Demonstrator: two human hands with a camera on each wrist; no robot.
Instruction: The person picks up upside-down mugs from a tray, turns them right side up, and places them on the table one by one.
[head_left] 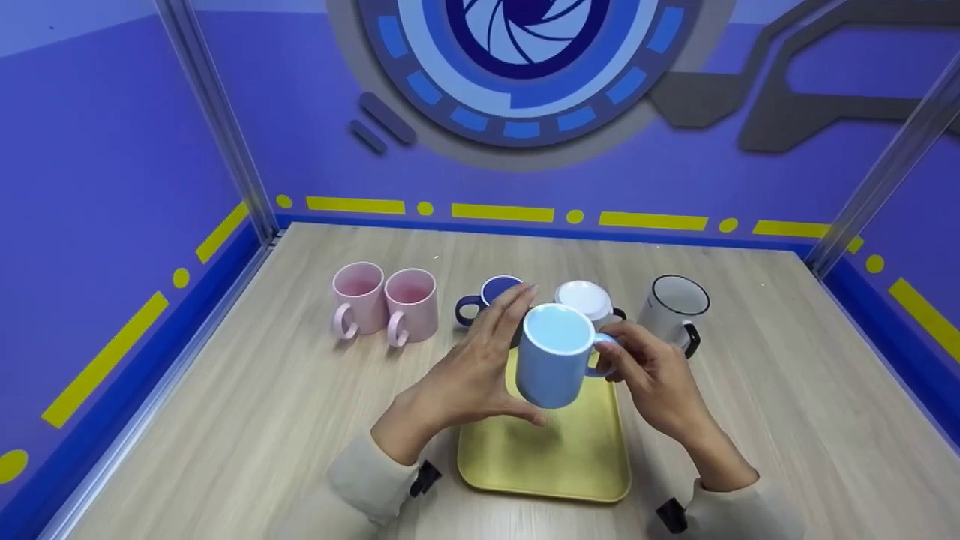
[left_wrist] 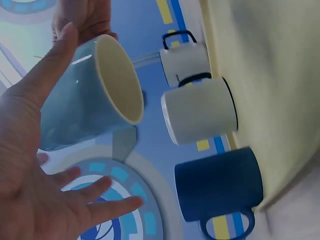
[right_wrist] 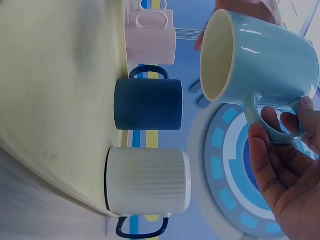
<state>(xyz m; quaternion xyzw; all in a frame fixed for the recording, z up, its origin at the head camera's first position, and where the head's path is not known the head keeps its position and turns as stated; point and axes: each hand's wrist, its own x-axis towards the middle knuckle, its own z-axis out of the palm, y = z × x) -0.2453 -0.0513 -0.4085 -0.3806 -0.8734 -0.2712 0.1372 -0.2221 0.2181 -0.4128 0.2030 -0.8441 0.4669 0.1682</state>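
A light blue mug [head_left: 551, 375] is held up over a yellow tray [head_left: 555, 472], its mouth facing up toward the head camera. My right hand [head_left: 664, 382] grips its handle, with fingers curled through and around the loop in the right wrist view. On the mug's other side is my left hand [head_left: 469, 375], fingers straight and spread, thumb apart. In the left wrist view that thumb overlaps the mug's side. Behind the hands stands a dark blue mug [right_wrist: 148, 105], partly covered by the left hand in the head view. Beside it a ribbed white mug [right_wrist: 147, 180] stands upside down.
Two pink mugs, the left one [head_left: 360, 307] and the right one [head_left: 414, 311], stand side by side at the back left. At the back right is a white mug [head_left: 667, 315] with a black rim and handle. Blue panels [head_left: 420, 180] enclose the wooden table [head_left: 300, 420].
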